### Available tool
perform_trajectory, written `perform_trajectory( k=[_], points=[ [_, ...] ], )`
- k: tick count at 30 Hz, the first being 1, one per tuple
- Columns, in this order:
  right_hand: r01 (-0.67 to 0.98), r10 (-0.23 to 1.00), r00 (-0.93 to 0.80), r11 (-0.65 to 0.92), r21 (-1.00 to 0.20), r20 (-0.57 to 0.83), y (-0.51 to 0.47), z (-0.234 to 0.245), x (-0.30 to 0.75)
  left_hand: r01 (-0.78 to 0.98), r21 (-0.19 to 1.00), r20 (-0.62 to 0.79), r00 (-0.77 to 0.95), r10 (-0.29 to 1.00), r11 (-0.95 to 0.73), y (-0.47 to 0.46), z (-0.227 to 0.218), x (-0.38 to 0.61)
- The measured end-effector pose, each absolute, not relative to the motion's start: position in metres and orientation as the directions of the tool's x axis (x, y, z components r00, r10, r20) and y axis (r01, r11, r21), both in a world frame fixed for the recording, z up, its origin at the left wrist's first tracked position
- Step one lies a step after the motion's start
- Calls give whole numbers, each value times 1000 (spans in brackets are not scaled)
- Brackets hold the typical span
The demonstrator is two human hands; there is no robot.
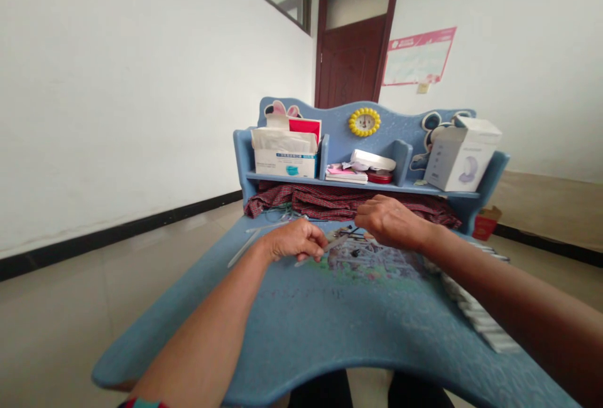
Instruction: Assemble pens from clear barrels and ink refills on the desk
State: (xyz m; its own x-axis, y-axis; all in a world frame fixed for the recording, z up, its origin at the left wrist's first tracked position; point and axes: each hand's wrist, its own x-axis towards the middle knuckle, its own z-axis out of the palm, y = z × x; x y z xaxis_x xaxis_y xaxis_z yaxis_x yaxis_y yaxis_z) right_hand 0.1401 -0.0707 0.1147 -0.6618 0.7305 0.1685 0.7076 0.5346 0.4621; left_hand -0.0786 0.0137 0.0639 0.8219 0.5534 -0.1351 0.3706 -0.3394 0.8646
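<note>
My left hand (299, 241), over the middle of the blue desk, is closed with its fingertips pinching a slim, pale translucent tube (335, 242) that looks like a pen barrel. To its right, my right hand (389, 222) is closed too, knuckles up, on a thin dark stick (351, 233) that slants down toward the tube's far end. Whether the two pieces touch is too blurred to tell. Small black pieces (355, 252) lie on the desk's printed picture below my hands. More slim pale tubes (242, 248) lie to the left of my left hand.
A row of several whitish slim sticks (480, 314) lies under my right forearm. Checked cloth (306, 199) is bunched along the back of the desk (301, 326). The shelf above holds a mask box (285, 163), a notepad stack (346, 174) and a white carton (459, 160).
</note>
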Motion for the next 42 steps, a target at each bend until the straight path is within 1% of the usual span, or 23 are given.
perform_trajectory(
  k=[3, 5, 12, 18, 21, 23, 24, 27, 30, 32, 33, 34, 35, 36, 38, 39, 41, 42],
  points=[
    [731, 737, -651, 545, 411, 182, -71, 114, 145, 344, 884, -132, 833, 537, -316, 14, 64, -80],
    [741, 739, -645, 542, 397, 196, -72, 113, 146, 333, 891, -131, 840, 527, -309, 15, 63, -81],
    [752, 740, -638, 540, 377, 214, -73, 109, 145, 316, 905, -164, 876, 454, -283, 13, 65, -80],
    [748, 711, -656, 565, 349, 254, -75, 109, 144, 302, 915, -155, 876, 456, -268, 11, 67, -80],
    [730, 680, -678, 579, 363, 280, -75, 108, 138, 277, 927, -140, 881, 452, -253, 10, 67, -79],
    [721, 637, -690, 564, 402, 343, -77, 109, 134, 248, 938, -117, 883, 455, -241, 9, 67, -79],
    [723, 606, -690, 543, 427, 396, -78, 109, 132, 227, 946, -99, 883, 459, -232, 8, 67, -78],
    [763, 466, -646, 432, 482, 605, -85, 110, 130, 137, 969, -18, 870, 493, -206, 8, 68, -78],
    [797, 300, -594, 340, 498, 746, -94, 105, 132, 41, 979, 74, 839, 539, -197, 10, 68, -78],
    [819, 255, -560, 314, 480, 788, -98, 98, 136, -3, 982, 109, 825, 554, -190, 10, 66, -77],
    [836, 275, -535, 313, 452, 799, -98, 93, 138, -18, 983, 119, 822, 557, -184, 11, 65, -77],
    [858, 334, -502, 312, 408, 798, -97, 88, 140, -31, 984, 126, 818, 561, -177, 10, 65, -76],
    [882, 429, -463, 308, 357, 775, -95, 82, 141, -43, 984, 133, 815, 564, -171, 10, 64, -76],
    [906, 548, -421, 297, 302, 723, -93, 76, 142, -55, 985, 141, 811, 568, -165, 10, 64, -75],
    [938, 775, -344, 264, 224, 530, -84, 64, 142, -77, 984, 155, 805, 573, -158, 9, 64, -74],
    [942, 847, -327, 259, 212, 420, -80, 58, 142, -83, 984, 159, 804, 573, -157, 8, 65, -74],
    [936, 917, -318, 264, 232, 240, -70, 48, 139, -82, 984, 159, 805, 571, -160, 8, 65, -74],
    [932, 934, -310, 261, 251, 179, -65, 44, 138, -77, 984, 157, 807, 570, -162, 9, 65, -74]
  ],
)
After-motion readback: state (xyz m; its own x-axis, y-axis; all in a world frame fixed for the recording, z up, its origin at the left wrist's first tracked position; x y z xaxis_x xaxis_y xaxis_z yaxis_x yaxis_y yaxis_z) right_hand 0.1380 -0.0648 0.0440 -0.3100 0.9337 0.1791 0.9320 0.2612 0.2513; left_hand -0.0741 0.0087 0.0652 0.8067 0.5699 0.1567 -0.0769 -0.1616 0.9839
